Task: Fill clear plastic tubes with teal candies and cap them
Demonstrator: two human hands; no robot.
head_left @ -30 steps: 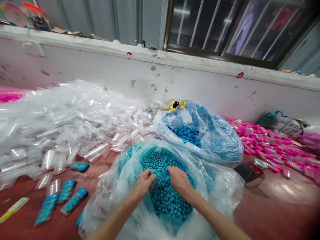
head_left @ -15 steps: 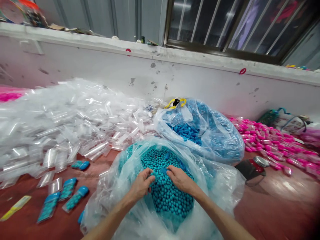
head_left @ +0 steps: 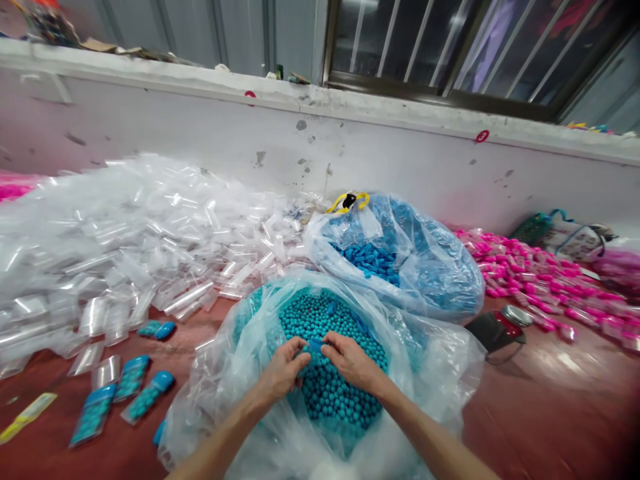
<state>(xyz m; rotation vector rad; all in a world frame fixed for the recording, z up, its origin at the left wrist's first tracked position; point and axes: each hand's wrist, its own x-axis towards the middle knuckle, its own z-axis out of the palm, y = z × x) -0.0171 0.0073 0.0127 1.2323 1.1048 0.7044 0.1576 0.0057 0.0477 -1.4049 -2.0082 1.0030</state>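
A large clear plastic bag (head_left: 215, 373) lies open in the lower middle, filled with teal beads (head_left: 345, 400). Over the beads, my left hand (head_left: 286, 367) is closed, thumb and fingers pinched round something teal that is hard to tell from the beads behind. Close to its right, my right hand (head_left: 350, 360) pinches a small blue cap (head_left: 316, 345), which reaches across to the left fingertips. Whether the cap touches the left hand's item is unclear. Several filled clear packets with blue caps (head_left: 95, 413) rest on the red surface at the left.
Clear empty sleeves (head_left: 150, 233) are heaped at the left. Behind the beads lies a bag of blue caps (head_left: 430, 267). Pink capped packets (head_left: 540, 280) spread at the right, near a dark item with a red part and round metal lid (head_left: 516, 316). A yellow tool (head_left: 27, 417) lies lower left.
My right hand has moved left, bringing the blue cap up to my left fingertips. The gap between the hands is smaller. The whole view has shifted slightly.
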